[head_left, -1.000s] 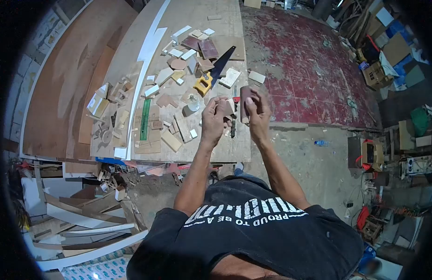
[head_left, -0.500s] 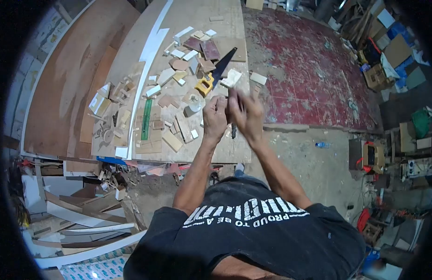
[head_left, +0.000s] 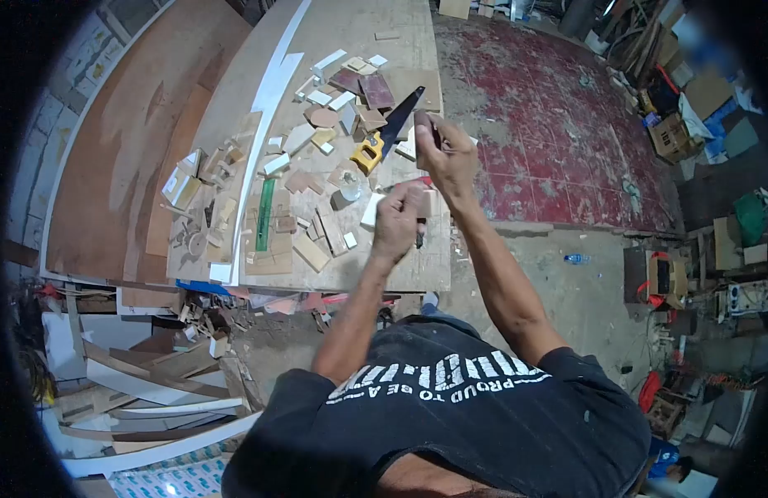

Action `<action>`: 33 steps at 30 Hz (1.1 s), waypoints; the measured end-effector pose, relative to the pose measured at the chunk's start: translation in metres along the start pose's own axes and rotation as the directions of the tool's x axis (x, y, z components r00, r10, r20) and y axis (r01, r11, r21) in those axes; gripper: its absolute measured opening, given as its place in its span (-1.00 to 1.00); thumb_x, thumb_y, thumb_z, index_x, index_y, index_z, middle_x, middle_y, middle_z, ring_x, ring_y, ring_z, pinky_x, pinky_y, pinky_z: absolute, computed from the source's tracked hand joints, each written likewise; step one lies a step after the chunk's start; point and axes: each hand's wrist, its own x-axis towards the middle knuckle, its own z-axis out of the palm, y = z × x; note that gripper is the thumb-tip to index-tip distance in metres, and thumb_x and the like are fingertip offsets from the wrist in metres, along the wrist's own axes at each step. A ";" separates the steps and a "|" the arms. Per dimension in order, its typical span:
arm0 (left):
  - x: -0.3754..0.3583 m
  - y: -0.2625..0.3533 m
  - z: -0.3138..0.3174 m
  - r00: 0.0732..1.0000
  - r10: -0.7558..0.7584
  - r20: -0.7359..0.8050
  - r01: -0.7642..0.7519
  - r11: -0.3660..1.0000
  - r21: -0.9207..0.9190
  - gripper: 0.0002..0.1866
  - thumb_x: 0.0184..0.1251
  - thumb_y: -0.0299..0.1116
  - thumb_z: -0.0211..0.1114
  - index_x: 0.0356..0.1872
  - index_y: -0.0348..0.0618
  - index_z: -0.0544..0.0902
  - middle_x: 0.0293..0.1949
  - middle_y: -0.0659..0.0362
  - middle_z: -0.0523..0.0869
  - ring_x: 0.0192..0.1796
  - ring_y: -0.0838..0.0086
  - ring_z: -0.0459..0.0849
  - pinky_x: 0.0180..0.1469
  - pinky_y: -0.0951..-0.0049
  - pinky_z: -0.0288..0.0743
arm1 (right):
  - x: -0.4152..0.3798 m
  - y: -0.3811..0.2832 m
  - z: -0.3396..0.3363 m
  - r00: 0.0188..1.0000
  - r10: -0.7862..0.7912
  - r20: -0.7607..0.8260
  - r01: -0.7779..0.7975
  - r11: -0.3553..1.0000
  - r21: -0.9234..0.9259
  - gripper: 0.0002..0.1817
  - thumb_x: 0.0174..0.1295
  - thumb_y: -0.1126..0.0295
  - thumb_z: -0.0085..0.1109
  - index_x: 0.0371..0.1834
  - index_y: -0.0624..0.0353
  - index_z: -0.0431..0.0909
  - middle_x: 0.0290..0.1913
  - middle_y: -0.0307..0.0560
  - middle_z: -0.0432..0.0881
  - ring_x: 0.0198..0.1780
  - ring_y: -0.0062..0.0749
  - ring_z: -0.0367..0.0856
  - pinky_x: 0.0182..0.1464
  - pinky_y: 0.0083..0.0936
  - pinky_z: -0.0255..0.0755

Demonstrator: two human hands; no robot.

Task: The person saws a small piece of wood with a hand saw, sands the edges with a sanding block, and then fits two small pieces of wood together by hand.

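Note:
My left hand (head_left: 398, 222) is closed over the right part of the workbench, with a small pale wooden block (head_left: 429, 203) gripped in its fingers. My right hand (head_left: 452, 164) is raised above and to the right of it. Its fingers are closed on a thin dark brown piece (head_left: 423, 131), whose kind is not clear. A handsaw with a yellow handle (head_left: 368, 155) lies just left of my right hand. Left of my left hand stands a clear container (head_left: 347, 184). A white-faced offcut (head_left: 371, 210) shows beside my left hand, partly covered.
Several wood offcuts (head_left: 323, 116) are scattered over the workbench (head_left: 375, 270). A green ruler (head_left: 265, 214) lies among them, near small wooden parts (head_left: 193, 241) at the left. Right of the bench is a worn red floor area (head_left: 550, 141). Wood scraps (head_left: 151, 365) lie below left.
My right hand has lifted up and away from my left hand, carrying the dark brown piece. The hands were close together before. The block in my left hand now shows.

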 end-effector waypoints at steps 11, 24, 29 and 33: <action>0.003 0.023 -0.028 0.983 0.177 0.051 -0.183 0.971 0.155 -0.60 0.52 -0.31 0.11 0.26 -0.29 0.49 0.10 0.10 0.66 -0.07 0.54 0.64 -0.08 0.55 0.55 | -0.069 -0.017 -0.017 0.864 0.444 0.237 -0.441 0.440 0.782 -0.58 0.42 0.27 0.09 0.25 0.23 0.48 0.01 -0.09 0.60 -0.09 -0.58 0.56 -0.10 -0.60 0.47; -0.001 0.017 -0.016 0.942 0.320 -0.095 -0.294 0.930 0.220 -0.67 0.46 -0.37 0.18 0.14 -0.30 0.61 0.14 -0.05 0.63 0.23 0.32 0.56 0.27 0.40 0.40 | -0.070 -0.039 -0.009 0.915 0.384 0.125 -0.360 0.634 0.685 -0.57 0.40 0.26 0.09 0.22 0.31 0.52 -0.09 -0.10 0.64 -0.20 -0.61 0.54 -0.23 -0.69 0.46; 0.001 0.016 -0.013 0.952 0.285 -0.108 -0.272 0.955 0.121 -0.68 0.45 -0.39 0.19 0.13 -0.32 0.61 0.15 -0.05 0.63 0.24 0.31 0.55 0.28 0.40 0.39 | -0.050 -0.038 -0.006 0.945 0.324 0.042 -0.288 0.768 0.572 -0.55 0.39 0.22 0.11 0.19 0.35 0.54 -0.19 -0.12 0.65 -0.31 -0.60 0.52 -0.32 -0.66 0.43; -0.001 0.003 -0.014 0.962 0.261 -0.086 -0.246 0.957 0.155 -0.67 0.46 -0.41 0.17 0.16 -0.34 0.59 0.16 -0.05 0.63 0.23 0.32 0.56 0.29 0.42 0.37 | -0.030 -0.030 0.000 0.903 0.405 0.146 -0.392 0.632 0.669 -0.59 0.34 0.32 0.16 0.16 0.36 0.55 -0.17 -0.07 0.66 -0.25 -0.59 0.55 -0.27 -0.65 0.44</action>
